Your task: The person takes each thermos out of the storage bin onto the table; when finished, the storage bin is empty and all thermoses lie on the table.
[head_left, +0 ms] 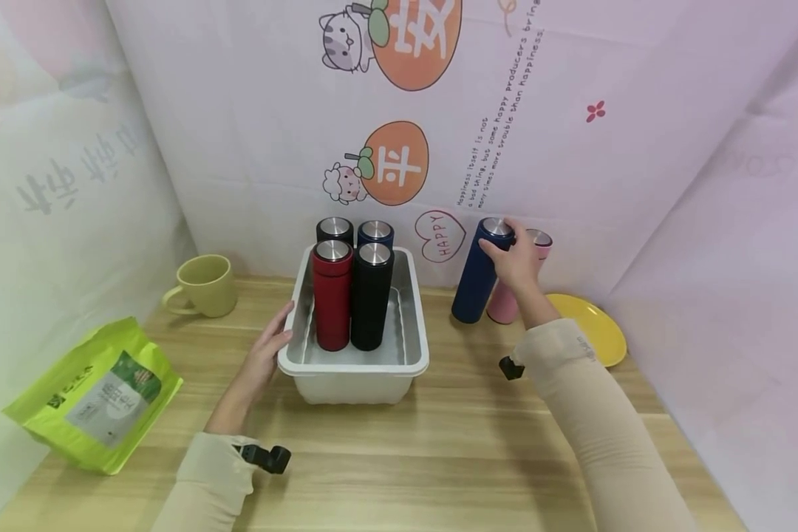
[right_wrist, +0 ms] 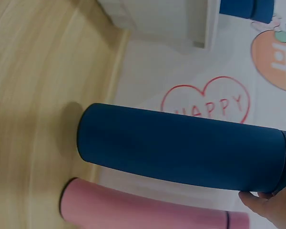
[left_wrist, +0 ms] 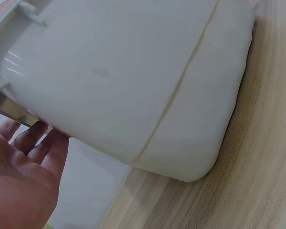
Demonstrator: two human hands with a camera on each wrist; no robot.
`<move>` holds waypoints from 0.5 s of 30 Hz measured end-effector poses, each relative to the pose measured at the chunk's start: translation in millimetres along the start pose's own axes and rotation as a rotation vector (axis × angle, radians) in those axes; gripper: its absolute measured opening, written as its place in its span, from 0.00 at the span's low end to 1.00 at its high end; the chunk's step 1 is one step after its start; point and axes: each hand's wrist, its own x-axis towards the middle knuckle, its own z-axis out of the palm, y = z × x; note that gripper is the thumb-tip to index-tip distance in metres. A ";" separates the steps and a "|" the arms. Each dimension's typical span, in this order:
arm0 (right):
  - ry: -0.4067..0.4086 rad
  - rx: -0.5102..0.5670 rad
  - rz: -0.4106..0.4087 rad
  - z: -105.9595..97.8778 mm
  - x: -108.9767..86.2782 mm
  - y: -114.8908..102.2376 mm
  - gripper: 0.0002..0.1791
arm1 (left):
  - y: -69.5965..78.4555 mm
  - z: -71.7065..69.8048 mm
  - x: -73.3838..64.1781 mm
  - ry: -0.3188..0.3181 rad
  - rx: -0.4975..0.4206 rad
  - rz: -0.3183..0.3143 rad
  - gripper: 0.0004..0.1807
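Observation:
My right hand [head_left: 517, 258] grips a dark blue thermos flask [head_left: 473, 284] around its top, by the silver-capped lid. The flask is slightly tilted, its base close to the table [head_left: 439, 458]. Just right of it a pink flask [head_left: 502, 303] stands partly hidden behind my hand. A white rectangular tub [head_left: 352, 368] holds a red flask [head_left: 332, 307], a black flask [head_left: 370, 303], and behind them a second black flask [head_left: 335, 227] and another blue one [head_left: 376, 233]. At the tub's left side, the fingers of my left hand [head_left: 266, 351] touch the outer wall below the rim.
A yellow-green mug [head_left: 207, 287] stands left of the tub. Nearer on that side is a bright green pouch [head_left: 100, 399]. A yellow plate [head_left: 592, 329] lies at the right, beyond my sleeve. Printed white cloth [head_left: 266, 148] covers the walls behind and beside the table.

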 end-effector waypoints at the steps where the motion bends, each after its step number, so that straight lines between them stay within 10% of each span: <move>1: 0.000 -0.007 0.002 1.4 1.4 3.2 0.39 | -0.2 0.3 -0.4 -0.001 -0.002 0.001 0.31; 15: 0.025 -0.043 -0.026 15.3 14.5 22.0 0.38 | 0.3 1.6 -0.6 0.015 0.010 -0.004 0.31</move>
